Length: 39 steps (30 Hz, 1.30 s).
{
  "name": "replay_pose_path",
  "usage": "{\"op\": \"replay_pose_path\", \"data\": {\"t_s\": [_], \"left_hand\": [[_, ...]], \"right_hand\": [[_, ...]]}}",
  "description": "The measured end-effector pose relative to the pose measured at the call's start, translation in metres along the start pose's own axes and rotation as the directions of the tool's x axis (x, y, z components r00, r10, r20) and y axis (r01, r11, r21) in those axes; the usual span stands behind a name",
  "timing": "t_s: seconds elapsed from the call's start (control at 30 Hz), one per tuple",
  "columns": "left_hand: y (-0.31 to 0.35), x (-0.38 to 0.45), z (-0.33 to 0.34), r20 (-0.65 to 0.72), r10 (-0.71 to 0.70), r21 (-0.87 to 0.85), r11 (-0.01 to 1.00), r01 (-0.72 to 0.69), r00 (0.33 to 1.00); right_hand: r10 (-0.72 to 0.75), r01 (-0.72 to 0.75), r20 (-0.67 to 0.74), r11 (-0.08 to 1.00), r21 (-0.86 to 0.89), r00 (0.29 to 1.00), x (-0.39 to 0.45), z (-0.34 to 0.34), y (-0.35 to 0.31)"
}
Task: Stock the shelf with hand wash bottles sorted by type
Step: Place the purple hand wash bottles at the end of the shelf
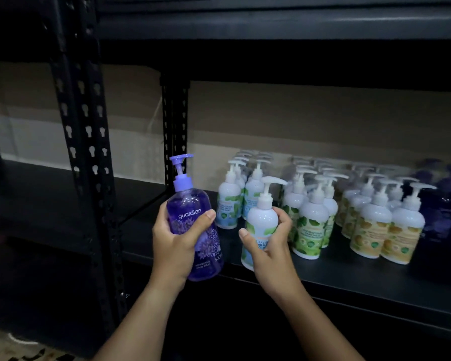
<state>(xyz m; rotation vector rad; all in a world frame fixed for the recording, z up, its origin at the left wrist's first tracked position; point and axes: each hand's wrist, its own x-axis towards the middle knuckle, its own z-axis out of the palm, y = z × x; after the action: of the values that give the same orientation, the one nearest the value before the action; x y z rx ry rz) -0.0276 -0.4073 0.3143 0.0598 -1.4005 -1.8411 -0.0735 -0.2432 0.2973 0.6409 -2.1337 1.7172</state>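
Leftmost stands a black slotted upright point(85, 142) of the rack, with a second, thinner post point(174, 121) farther back. Just right of it, the left hand point(177, 241) grips a purple bottle point(194, 225) marked "guardian", fingers behind and thumb across its front label; the bottle is held upright with a slight tilt, in front of the near left end of the black shelf point(349, 277). Next, the right hand point(270, 246) is wrapped round a white pump bottle point(258, 225) with a blue-green label, at the shelf's near edge; whether its base touches the shelf cannot be told. Behind it, blue-labelled white bottles point(229, 204) stand in rows running to the far side. Right of those come green-labelled bottles point(310, 225), then yellow-labelled bottles point(383, 230), all upright and packed close. At the far right, dark purple bottles point(443, 204) sit in shadow, blurred.
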Motion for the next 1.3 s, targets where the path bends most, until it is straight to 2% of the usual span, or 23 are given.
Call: {"op": "replay_pose_path", "data": {"t_s": [0.17, 0.27, 0.47, 0.67, 0.87, 1.3], "left_hand": [[-0.003, 0.004, 0.007, -0.046, -0.015, -0.043, 0.999, 0.013, 0.999], [-0.005, 0.006, 0.009, -0.070, -0.028, -0.071, 0.997, 0.023, 0.997], [-0.007, 0.006, 0.014, -0.093, -0.037, -0.099, 0.995, 0.028, 0.995], [-0.008, 0.005, 0.018, -0.093, -0.040, -0.092, 0.995, 0.031, 0.995], [-0.009, 0.007, 0.019, -0.114, -0.046, -0.068, 0.997, 0.038, 0.992], [-0.013, 0.010, 0.016, -0.146, -0.067, -0.076, 0.996, 0.056, 0.987]], "right_hand": [[0.112, -0.104, 0.059, 0.987, -0.121, 0.992, 0.013, 0.002, 0.001], [0.176, -0.168, 0.043, 0.974, -0.149, 0.983, 0.011, -0.002, 0.006], [0.128, -0.132, -0.035, 0.957, -0.259, 0.991, 0.018, -0.002, 0.017], [0.212, -0.221, -0.064, 0.925, -0.307, 0.975, 0.050, 0.005, 0.025], [0.187, -0.226, -0.136, 0.892, -0.392, 0.973, 0.076, 0.020, 0.039], [0.198, -0.240, -0.148, 0.897, -0.372, 0.969, 0.090, 0.025, 0.054]]}}
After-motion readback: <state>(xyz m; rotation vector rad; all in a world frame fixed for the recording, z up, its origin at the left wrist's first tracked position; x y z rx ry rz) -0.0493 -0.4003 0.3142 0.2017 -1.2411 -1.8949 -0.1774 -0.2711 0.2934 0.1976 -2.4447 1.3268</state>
